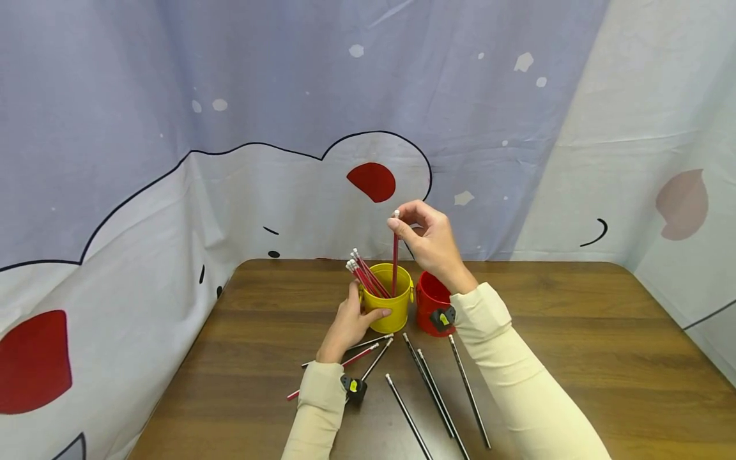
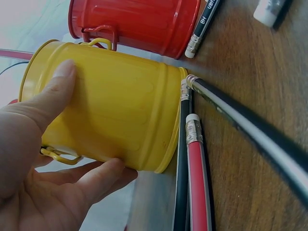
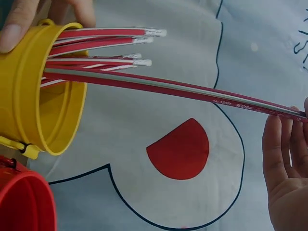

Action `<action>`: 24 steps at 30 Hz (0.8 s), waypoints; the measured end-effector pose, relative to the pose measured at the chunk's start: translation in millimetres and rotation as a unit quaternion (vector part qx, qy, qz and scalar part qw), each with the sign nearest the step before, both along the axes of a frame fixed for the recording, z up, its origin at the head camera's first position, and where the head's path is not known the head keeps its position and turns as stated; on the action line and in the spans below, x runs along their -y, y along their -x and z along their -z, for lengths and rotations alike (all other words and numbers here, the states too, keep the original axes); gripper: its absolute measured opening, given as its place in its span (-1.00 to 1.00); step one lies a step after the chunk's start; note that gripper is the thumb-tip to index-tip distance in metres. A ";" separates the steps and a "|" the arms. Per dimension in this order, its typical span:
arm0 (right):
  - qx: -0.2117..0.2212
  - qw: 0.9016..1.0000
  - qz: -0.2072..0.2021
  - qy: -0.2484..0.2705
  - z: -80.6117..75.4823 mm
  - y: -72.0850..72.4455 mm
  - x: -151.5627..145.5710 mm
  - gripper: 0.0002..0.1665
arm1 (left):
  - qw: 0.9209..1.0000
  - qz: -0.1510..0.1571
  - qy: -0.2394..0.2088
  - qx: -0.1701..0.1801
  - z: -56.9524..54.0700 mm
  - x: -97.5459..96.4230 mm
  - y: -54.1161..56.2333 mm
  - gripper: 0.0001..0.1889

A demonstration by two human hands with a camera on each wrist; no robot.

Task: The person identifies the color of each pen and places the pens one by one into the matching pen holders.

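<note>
Steadiness seems key: with the left hand (image 1: 348, 319) gripping the yellow bucket (image 1: 394, 314) near the worktop (image 1: 575, 332)'s far edge, the right hand (image 1: 431, 241), pinching the red pencil (image 1: 395, 262) partway inside, should guide it upright by its top.

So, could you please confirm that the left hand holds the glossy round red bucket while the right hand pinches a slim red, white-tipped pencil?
Not quite: the left hand holds the glossy round yellow bucket, as the left wrist view shows; the right hand does pinch a slim red, white-tipped pencil.
</note>
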State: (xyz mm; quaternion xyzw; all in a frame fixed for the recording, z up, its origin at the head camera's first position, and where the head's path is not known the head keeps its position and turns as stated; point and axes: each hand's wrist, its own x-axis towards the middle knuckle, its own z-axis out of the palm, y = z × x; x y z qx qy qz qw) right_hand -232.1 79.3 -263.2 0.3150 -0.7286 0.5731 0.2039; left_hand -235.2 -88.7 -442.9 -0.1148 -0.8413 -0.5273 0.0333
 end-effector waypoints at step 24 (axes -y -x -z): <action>0.044 0.997 -0.003 -0.055 41.2 1.1 1.4 -0.85 | 1.000 0.007 -0.005 0.013 -0.9 0.3 0.1 -0.21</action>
